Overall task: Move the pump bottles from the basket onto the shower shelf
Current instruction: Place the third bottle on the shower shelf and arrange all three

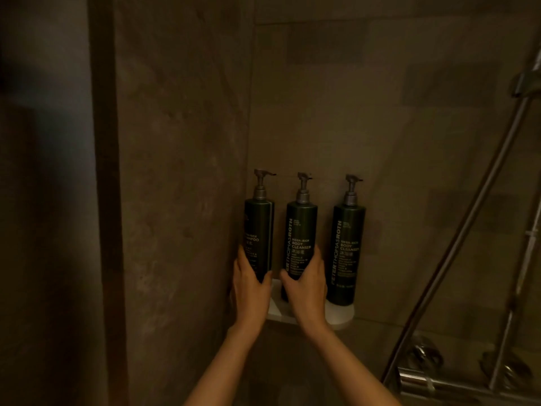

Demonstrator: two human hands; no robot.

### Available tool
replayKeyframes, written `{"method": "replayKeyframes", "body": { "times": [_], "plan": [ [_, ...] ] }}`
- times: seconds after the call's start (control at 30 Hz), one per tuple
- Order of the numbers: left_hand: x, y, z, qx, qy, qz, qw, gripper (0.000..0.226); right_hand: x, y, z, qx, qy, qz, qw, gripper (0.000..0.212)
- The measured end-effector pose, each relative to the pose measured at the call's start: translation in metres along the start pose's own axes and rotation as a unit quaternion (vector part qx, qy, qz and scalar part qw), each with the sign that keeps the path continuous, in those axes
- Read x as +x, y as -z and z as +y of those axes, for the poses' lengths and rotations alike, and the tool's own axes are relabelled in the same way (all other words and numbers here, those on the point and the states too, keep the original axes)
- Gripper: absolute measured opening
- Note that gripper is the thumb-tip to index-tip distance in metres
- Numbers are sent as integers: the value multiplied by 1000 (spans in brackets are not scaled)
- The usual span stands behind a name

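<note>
Three dark green pump bottles stand upright in a row on a small white corner shelf (341,315) in the shower. My left hand (250,291) wraps the lower part of the left bottle (259,227), labelled shampoo, which stands against the left wall. My right hand (307,288) grips the lower part of the middle bottle (301,230), labelled body cleanser. The right bottle (348,244), also body cleanser, stands free at the shelf's right end. All pump heads point right. The basket is out of view.
Brown tiled walls meet in the corner behind the shelf. A metal shower hose and rail (474,230) run diagonally on the right, with a chrome mixer bar (439,382) at the lower right. A dark door frame (105,200) stands at the left.
</note>
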State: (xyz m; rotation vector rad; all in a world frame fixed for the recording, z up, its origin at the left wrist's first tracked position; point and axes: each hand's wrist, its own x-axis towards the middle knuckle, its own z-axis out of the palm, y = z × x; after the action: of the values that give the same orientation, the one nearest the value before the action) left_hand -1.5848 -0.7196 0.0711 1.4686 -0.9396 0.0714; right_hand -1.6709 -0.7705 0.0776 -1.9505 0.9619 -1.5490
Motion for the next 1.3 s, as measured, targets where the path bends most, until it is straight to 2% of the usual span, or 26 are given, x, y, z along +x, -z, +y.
{"method": "replayKeyframes", "body": {
  "times": [0.17,0.37,0.5,0.6,0.87,1.03,1.2,1.3],
  "plan": [
    [3,-1,0,-15,4,26,1000,77,-2,5,-2,-6,15,27,999,83],
    [6,-2,-3,-28,-2,10,1000,78,-3,9,-4,-5,20,8,1000,82],
    [4,-2,2,-46,4,43,998,80,-2,13,-6,-51,42,44,997,83],
    [5,-2,1,-54,1,52,997,77,0,13,-7,-68,35,40,996,79],
    [5,-3,0,-69,-13,20,997,72,0,13,-7,-18,24,-8,1000,78],
    [10,-4,0,-69,-8,15,997,72,4,11,-8,-35,19,23,999,75],
    [13,-4,2,-72,-10,34,997,72,9,8,-9,19,-5,-13,1000,81],
    [14,-6,1,-74,-7,25,997,72,11,6,-10,17,-7,-2,1000,81]
  ]
}}
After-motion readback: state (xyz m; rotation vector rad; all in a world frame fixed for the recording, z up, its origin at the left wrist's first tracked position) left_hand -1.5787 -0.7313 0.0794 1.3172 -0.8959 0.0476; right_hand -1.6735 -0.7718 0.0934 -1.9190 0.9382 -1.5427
